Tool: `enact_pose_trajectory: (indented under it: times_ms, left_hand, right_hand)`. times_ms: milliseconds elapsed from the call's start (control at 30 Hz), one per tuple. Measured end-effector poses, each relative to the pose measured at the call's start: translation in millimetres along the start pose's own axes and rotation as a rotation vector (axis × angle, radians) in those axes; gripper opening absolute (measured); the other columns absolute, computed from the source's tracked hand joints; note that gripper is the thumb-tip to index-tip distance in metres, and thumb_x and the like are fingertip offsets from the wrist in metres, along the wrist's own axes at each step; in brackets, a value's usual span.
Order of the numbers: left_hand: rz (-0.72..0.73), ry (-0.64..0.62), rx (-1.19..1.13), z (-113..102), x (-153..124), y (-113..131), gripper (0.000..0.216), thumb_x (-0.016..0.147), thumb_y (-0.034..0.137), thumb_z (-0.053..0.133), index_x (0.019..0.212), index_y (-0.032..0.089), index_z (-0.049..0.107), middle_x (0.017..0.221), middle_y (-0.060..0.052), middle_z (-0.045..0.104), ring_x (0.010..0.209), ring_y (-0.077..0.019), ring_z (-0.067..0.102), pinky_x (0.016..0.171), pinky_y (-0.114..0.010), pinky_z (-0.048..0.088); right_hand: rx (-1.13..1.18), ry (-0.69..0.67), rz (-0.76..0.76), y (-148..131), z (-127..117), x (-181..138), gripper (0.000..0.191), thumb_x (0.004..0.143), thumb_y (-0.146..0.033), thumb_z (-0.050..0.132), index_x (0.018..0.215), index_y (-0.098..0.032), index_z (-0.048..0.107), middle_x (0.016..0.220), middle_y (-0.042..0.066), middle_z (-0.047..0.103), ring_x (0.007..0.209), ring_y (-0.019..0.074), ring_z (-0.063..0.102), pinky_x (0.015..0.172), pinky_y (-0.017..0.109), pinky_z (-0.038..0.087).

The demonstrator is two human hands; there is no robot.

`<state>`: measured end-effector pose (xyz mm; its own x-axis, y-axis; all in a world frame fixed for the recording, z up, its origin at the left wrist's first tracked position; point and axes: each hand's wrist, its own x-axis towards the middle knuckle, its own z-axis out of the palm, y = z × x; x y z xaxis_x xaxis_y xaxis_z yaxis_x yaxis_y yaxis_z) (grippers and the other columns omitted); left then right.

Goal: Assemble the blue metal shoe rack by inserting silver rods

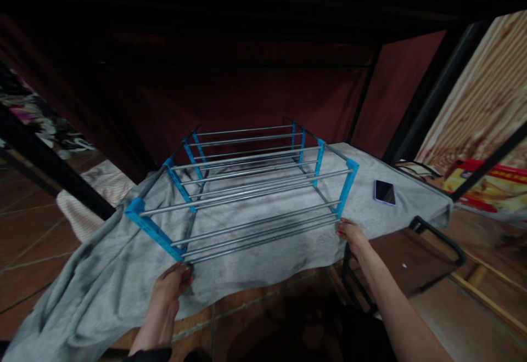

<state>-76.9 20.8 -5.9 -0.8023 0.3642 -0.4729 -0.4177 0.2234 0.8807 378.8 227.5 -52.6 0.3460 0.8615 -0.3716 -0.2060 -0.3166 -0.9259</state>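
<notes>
A rack of grey metal tubes with blue plastic joints, a shoe rack by its look (263, 186), lies on a grey cloth (263, 274) spread over a low surface. My left hand (171, 282) is closed at the lower end of its near left blue side piece. At the near right corner, my right hand (349, 230) has its fingers closed around the bottom end of the blue piece there. Dark tubes run along both sides of the rack toward the back. The fingertips of both hands are partly hidden.
To the right on the cloth lies a phone (384, 192). A dark-framed chair or stool (428, 263) stands at the right front. Dark posts (420, 93) rise at the sides, with a dark red panel (247, 93) behind. A colourful box (489, 186) sits far right.
</notes>
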Motion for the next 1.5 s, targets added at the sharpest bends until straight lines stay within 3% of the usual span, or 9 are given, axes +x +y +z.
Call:
enact_pose_trajectory:
  times_ms: [467,667,967,1333,1500]
  left_hand:
    - [0.065,0.010,0.080,2,2,-3,0.015,0.069,0.003,0.063,0.072,0.018,0.060,0.068,-0.001,0.061,0.061,-0.0142,0.057,0.053,-0.026,0.050]
    - [0.134,0.007,0.173,3,-9,-3,0.018,0.068,0.005,0.060,0.084,0.013,0.064,0.067,-0.002,0.061,0.060,-0.0131,0.057,0.053,-0.024,0.047]
    - [0.173,0.016,0.240,-3,-1,-10,0.031,0.067,0.006,0.064,0.097,0.008,0.070,0.074,-0.008,0.067,0.063,-0.0155,0.059,0.056,-0.026,0.045]
    - [0.185,-0.044,0.318,-10,3,-12,0.022,0.071,0.007,0.061,0.089,0.013,0.071,0.060,-0.002,0.061,0.058,-0.0145,0.057,0.054,-0.023,0.044]
    - [0.184,-0.041,0.298,-14,9,-14,0.017,0.070,0.006,0.061,0.078,0.018,0.071,0.062,-0.006,0.065,0.072,-0.0202,0.065,0.059,-0.024,0.047]
  right_hand:
    - [0.026,0.001,-0.001,5,-1,4,0.030,0.058,-0.009,0.067,0.085,-0.020,0.057,0.066,-0.001,0.064,0.056,0.0127,0.059,0.047,0.021,0.052]
    - [0.015,-0.023,0.005,6,-5,5,0.037,0.057,-0.010,0.070,0.089,-0.020,0.054,0.065,-0.001,0.064,0.056,0.0129,0.060,0.047,0.021,0.053]
    - [0.096,-0.081,-0.012,16,-15,22,0.034,0.060,-0.005,0.067,0.086,-0.021,0.053,0.069,0.004,0.064,0.059,0.0155,0.064,0.054,0.023,0.058]
    - [0.138,-0.086,-0.018,11,-14,18,0.036,0.061,-0.001,0.065,0.089,-0.019,0.051,0.069,0.003,0.064,0.061,0.0160,0.066,0.060,0.022,0.060]
    - [0.113,-0.081,0.031,8,-12,16,0.034,0.063,0.003,0.062,0.088,-0.019,0.051,0.067,0.003,0.063,0.061,0.0166,0.066,0.059,0.023,0.059]
